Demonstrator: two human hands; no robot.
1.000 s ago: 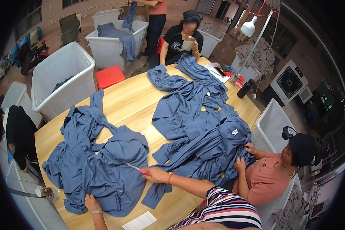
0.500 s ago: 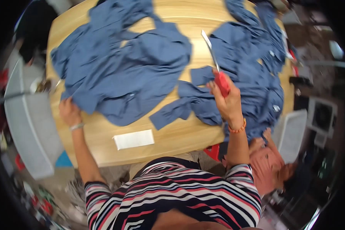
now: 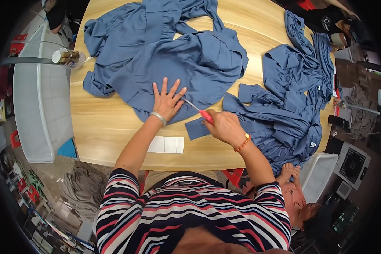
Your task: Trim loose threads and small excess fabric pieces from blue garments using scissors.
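Note:
My left hand (image 3: pixel 167 103) lies flat, fingers spread, on the lower part of a blue garment (image 3: pixel 135 63) that is bunched and wrinkled on the wooden table. My right hand (image 3: pixel 225 126) is closed around the red handle of a tool with a long, thin metal blade (image 3: pixel 205 115). The blade points away to the left, and its end reaches the cloth beside my left fingertips; whether it touches the cloth I cannot tell. Just below my left wrist lies a white paper strip (image 3: pixel 168 144), partly behind my forearm.
More blue garments (image 3: pixel 279 101) are heaped on the table's (image 3: pixel 101 139) right side. A person (image 3: pixel 294 197) sits at the lower right, hands on that heap. White plastic bins (image 3: pixel 27 110) stand left and right of the table. A jar (image 3: pixel 70 58) is at the left edge.
My left hand has moved right from the garment's left corner and now presses flat on it. My right hand has come down and left, bringing the red-handled tool to the cloth.

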